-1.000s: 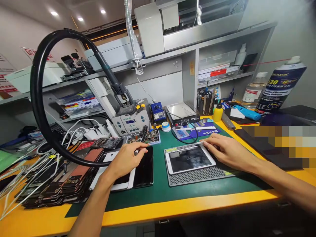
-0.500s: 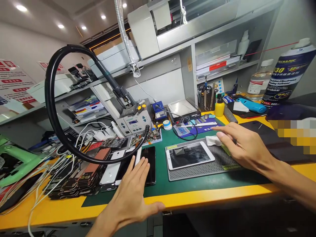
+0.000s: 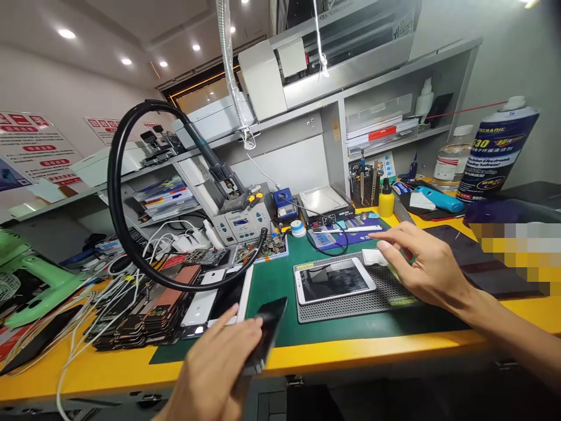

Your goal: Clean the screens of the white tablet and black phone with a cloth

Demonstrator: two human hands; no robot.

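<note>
My left hand [image 3: 219, 359] is closed on a black phone [image 3: 266, 336], tilted up on edge near the front of the green mat [image 3: 274, 280]. Part of the phone is blurred, and the thumb is hidden. A white-framed tablet [image 3: 335, 279], its screen dark, lies on a grey perforated pad [image 3: 318, 313]. Over that pad's right side hovers my right hand [image 3: 423, 263], index finger and thumb apart with nothing visible between them. Beside its fingertips rests a crumpled white tissue [image 3: 372, 257]. Left of the phone lie a white phone [image 3: 204, 301] and another white-edged device [image 3: 230, 292].
A stack of phone parts [image 3: 169, 301] and loose white cables [image 3: 79, 333] occupy the left. A black flexible hose [image 3: 114, 193] arches over them. Behind stand a soldering station [image 3: 243, 222], a yellow bottle [image 3: 386, 202] and a spray can [image 3: 495, 155]. The yellow table edge [image 3: 350, 348] runs along the front.
My left hand has taken hold of the black phone, lifted it from beside the other devices and drawn it toward me, tilting it. My right hand stays nearly in place. The view has shifted slightly.
</note>
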